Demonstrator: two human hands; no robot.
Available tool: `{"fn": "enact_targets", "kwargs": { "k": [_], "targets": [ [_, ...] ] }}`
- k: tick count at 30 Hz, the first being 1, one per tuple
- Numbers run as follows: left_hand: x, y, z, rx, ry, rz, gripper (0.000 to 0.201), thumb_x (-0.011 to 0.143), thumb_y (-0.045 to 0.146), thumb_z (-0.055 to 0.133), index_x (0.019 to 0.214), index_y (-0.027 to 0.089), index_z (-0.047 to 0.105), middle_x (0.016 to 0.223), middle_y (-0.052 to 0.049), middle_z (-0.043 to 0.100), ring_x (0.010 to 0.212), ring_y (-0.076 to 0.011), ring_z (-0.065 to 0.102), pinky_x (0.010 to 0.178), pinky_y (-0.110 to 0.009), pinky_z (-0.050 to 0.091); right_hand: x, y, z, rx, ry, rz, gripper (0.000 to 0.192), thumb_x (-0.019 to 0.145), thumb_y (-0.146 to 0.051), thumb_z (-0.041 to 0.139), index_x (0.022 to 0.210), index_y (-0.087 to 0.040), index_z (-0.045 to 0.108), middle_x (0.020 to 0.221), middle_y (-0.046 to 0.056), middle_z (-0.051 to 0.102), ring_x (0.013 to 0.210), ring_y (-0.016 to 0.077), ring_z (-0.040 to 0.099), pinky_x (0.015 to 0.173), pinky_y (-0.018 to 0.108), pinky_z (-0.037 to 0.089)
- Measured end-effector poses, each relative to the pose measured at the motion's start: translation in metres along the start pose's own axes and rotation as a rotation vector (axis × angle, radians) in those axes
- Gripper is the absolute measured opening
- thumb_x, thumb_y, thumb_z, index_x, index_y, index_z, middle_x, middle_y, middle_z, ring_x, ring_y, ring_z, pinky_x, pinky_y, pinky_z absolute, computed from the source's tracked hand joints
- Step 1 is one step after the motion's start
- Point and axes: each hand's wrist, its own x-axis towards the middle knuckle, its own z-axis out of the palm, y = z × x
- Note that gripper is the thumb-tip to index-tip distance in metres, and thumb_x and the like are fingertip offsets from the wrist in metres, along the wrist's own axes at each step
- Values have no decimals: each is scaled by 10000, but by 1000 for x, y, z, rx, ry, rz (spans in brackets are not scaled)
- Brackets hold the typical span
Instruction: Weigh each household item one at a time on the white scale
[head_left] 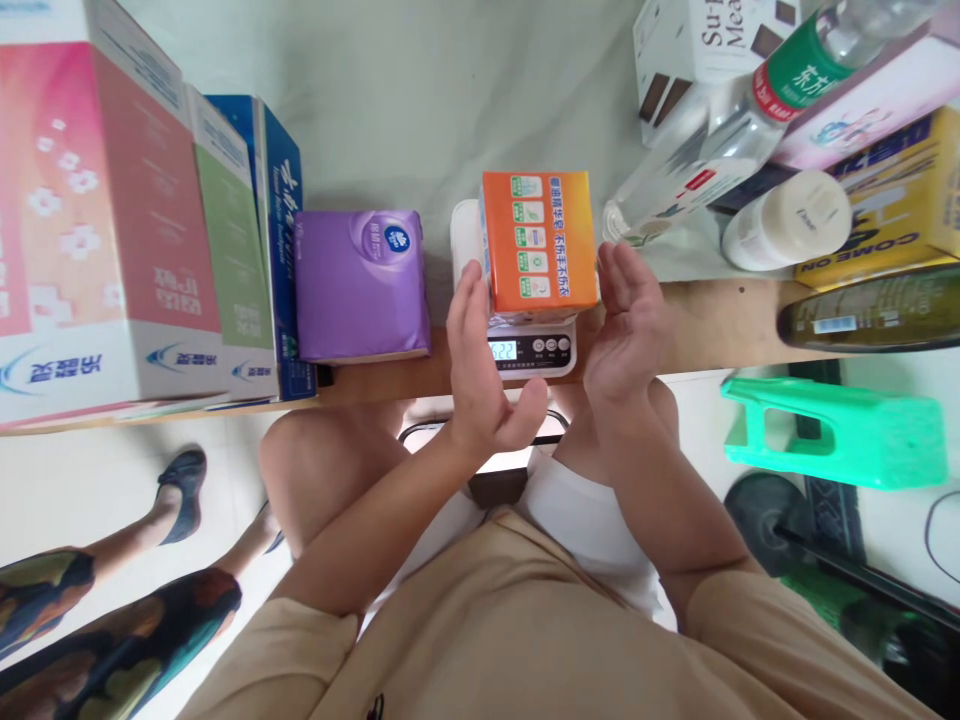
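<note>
Right now the orange carton point(538, 240) stands upright on the white kitchen scale point(531, 350), which sits at the near edge of the wooden table point(720, 320), and the scale's display point(502, 350) is lit, though its digits are too small to read with confidence. Both hands flank the carton with flat, open palms facing each other. The left hand point(480, 365) has its fingertips just at the carton's left side; whether they touch it I cannot tell. The right hand point(628, 325) is just beside the carton's right edge, fingers spread, gripping nothing. Neither hand has hold of anything.

Left of the scale lies a purple tissue pack point(361, 285), and beyond it a row of tall boxes point(142, 230), pink, green and blue. Off to the right lie a clear water bottle point(720, 130), a white bottle point(787, 220), a yellow box point(892, 200) and a dark green bottle point(870, 315). A green plastic stool point(840, 430) sits below the table. Another person's legs point(120, 590) show at lower left.
</note>
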Motion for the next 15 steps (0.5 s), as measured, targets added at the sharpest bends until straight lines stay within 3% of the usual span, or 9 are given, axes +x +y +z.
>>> {"fn": "enact_targets", "kwargs": {
  "k": [5,12,15],
  "targets": [
    [0,5,-1,-34,-82,-74,885,1043,685,402,1758,378,-21,1904,-75,58,1778,-415,123,1454,-684,153,-5,-2,-1,39,-60,-30,635,965,-753,514,1402,-321,677,1515,59,694,1515,267,637,1371,582,464],
    [6,12,2,-12,-126,-145,1074,970,847,422,1751,311,-84,1895,-118,40,1769,-412,150,1480,-592,199,-14,0,-2,7,-233,-62,583,1024,-656,535,1564,-445,599,1618,-28,635,1568,267,596,1345,549,511],
    [7,16,5,-24,-169,-209,1130,940,887,434,1739,316,-126,1896,-125,25,1776,-410,119,1487,-587,187,-16,-5,-3,-43,-217,-32,589,1016,-673,560,1557,-444,608,1596,-22,653,1549,259,605,1354,520,500]
  ]
}}
